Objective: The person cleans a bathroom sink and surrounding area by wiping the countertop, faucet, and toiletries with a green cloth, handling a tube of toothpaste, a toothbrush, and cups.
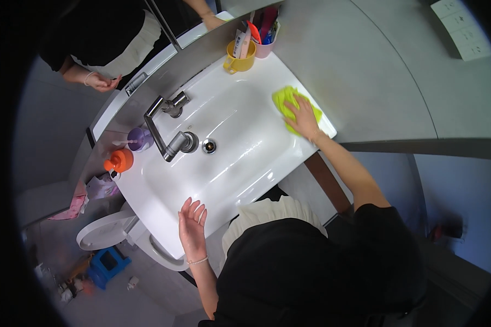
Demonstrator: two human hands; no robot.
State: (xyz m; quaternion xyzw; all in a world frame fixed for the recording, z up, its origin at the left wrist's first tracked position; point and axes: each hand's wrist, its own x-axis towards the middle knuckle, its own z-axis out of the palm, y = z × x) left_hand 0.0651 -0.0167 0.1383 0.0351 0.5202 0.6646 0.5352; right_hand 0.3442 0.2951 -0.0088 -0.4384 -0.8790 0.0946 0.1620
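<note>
My right hand [304, 118] presses a bright yellow-green cloth [284, 98] flat on the right rim of a white washbasin [240, 117]. Its fingers are spread over the cloth, which bunches up around them. Over the basin's front left edge hovers my left hand [192, 223], palm turned up, fingers apart and slightly curled, holding nothing. A beaded bracelet circles that wrist. A chrome faucet [161, 128] with a jointed arm stands at the basin's back left, beside the round drain [209, 146]. The bowl shows a wet shine.
A yellow mug [240, 62] and a pink cup [264, 50] with toiletries stand at the back right corner. An orange pump bottle [118, 161] and a purple cup [140, 140] sit at the left. A mirror [114, 32] runs behind; a toilet [106, 229] and blue stool [108, 267] are left.
</note>
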